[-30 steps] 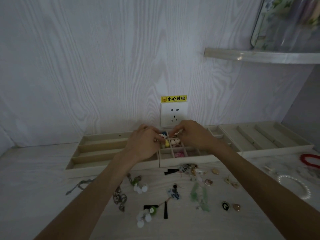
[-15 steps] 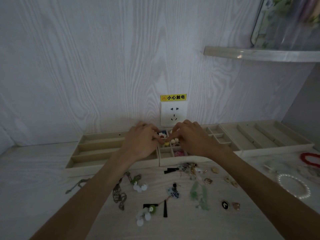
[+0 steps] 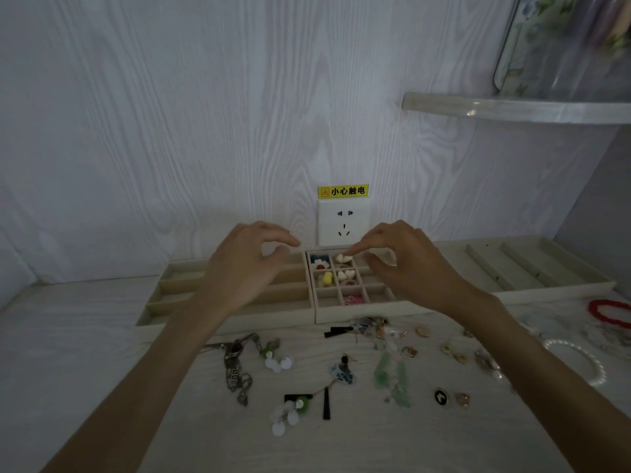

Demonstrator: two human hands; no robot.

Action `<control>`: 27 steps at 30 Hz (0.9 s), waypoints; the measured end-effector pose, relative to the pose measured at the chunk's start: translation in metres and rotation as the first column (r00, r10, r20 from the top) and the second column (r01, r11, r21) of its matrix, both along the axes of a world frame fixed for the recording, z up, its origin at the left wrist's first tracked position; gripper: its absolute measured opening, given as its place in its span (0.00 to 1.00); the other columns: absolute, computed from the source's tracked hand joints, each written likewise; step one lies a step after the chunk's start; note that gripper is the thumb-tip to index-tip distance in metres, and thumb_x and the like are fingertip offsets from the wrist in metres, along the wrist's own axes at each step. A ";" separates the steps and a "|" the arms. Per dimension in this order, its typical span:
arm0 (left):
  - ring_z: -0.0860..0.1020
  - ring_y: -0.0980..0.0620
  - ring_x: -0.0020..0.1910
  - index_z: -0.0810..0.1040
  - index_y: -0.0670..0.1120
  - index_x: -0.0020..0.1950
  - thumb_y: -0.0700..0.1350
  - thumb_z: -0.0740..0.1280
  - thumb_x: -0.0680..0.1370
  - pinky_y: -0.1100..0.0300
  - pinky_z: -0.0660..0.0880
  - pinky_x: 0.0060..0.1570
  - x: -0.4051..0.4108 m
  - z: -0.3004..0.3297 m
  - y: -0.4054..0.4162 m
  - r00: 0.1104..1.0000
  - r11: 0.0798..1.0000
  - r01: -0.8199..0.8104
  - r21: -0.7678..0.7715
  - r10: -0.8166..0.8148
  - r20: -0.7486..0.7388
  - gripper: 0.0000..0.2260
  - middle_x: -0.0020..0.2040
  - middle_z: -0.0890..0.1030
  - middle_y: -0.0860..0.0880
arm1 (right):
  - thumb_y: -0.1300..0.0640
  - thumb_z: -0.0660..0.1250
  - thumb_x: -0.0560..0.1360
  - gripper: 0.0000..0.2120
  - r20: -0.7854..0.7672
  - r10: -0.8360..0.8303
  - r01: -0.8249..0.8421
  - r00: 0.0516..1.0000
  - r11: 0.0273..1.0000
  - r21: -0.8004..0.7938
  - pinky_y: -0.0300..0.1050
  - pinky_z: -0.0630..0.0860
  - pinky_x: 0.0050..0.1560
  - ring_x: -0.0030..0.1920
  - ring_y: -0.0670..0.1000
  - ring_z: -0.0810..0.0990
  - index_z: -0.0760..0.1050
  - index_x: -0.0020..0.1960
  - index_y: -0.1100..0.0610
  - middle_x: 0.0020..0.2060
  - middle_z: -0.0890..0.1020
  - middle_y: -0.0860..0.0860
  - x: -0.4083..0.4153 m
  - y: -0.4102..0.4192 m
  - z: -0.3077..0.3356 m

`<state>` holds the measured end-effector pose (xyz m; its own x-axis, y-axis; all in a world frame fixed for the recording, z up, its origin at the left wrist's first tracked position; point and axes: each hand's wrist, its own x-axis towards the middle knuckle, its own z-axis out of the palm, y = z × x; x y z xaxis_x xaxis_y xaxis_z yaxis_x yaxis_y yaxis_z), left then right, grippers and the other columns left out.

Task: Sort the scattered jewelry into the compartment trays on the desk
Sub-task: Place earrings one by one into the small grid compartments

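Note:
A small grid tray (image 3: 362,311) in the middle holds white heart studs (image 3: 343,258), a white flower piece (image 3: 320,264), a yellow bead (image 3: 327,278) and pink pieces (image 3: 353,299) in separate cells. My left hand (image 3: 244,268) hovers over the long-slot tray (image 3: 164,285) to its left, fingers curled apart and holding nothing. My right hand (image 3: 406,264) hovers over the grid tray's right side, index fingertip just above the heart studs, also holding nothing. Loose earrings, pendants and a metal chain (image 3: 235,370) lie scattered on the desk in front.
A third slotted tray (image 3: 553,285) stands at the right. A white pearl bracelet (image 3: 580,360) and a red bead bracelet (image 3: 611,312) lie at the desk's right edge. A wall socket (image 3: 343,221) sits behind the trays; a clear shelf (image 3: 512,107) juts out above right.
Both hands were pinched together over the grid tray's back cells; now they have drawn apart and opened, leaving the white heart studs lying in a back cell.

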<state>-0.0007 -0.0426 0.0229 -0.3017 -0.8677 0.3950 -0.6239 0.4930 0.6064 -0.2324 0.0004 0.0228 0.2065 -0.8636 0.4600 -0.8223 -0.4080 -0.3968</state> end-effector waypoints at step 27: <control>0.67 0.51 0.63 0.82 0.53 0.57 0.45 0.56 0.79 0.55 0.66 0.58 -0.044 -0.030 -0.018 0.866 0.999 -0.013 -0.034 0.029 0.500 0.16 0.65 0.74 0.54 | 0.52 0.67 0.72 0.10 -0.169 -0.139 0.180 0.976 0.948 0.262 0.43 0.73 0.49 0.46 0.48 0.79 0.82 0.51 0.44 0.46 0.84 0.48 0.029 -0.043 -0.027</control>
